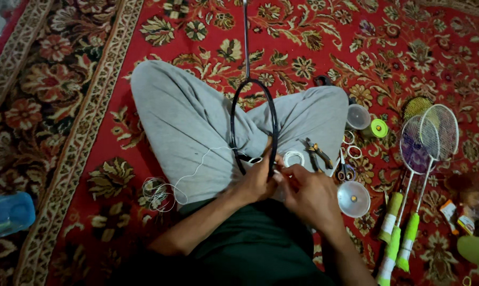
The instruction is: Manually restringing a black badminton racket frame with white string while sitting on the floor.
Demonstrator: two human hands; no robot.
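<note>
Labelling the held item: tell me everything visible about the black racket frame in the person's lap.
The black racket frame is a thin oval hoop, seemingly unstrung, with a slim dark shaft running up out of view. It looks like metal or composite. It lies over the grey-trousered crossed legs, head toward the person. The left hand and right hand meet at its near rim; the exact grip is hard to tell. A thin white string trails from it to a loose coil on the carpet.

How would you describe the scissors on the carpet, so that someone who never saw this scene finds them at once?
Start from the person's grey-trousered knee on the right of the picture, over the red patterned carpet. Just beyond it, below the white rings, lie the scissors. Unlike the pliers beside them, they have two round finger loops.
</note>
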